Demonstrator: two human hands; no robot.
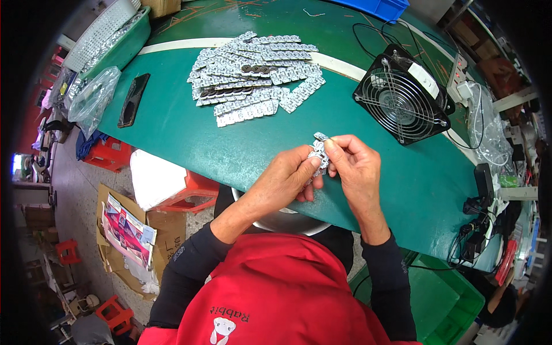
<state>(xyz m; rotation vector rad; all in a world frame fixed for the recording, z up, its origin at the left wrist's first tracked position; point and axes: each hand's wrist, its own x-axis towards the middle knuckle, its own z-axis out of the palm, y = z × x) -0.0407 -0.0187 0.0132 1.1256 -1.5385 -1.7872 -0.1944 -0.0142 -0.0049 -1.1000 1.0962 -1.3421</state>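
While both hands meet over the near part of the tabletop [241,152], a silvery strip [319,158] sits between them, below and right of the pile [241,86]. Left hand [290,171]: grip pinching the strip, thumb laid on top. Right hand [357,164]: grip pinching the strip's upper part, thumb against index finger. One end pokes up past the right fingertips; rest partly hidden by fingers. Can't tell whether the strip touches the tabletop.

Pile: similar silvery segmented strips, overlapping, well apart from both hands, a few dark ones among them. Fan [402,95], black with wire guard, stands right of the pile, tilted in view. Phone [134,100], dark, lies left of the pile, near a clear bag [95,100]. Green basin [138,43] at upper left, white basket [95,40] leaning in it. Blue bin [382,8] at the far edge. Off the tabletop: red stool [195,192] with white cover, lower left; green crate [451,299], lower right. Red apron [276,287], black sleeves [192,261] on the person.
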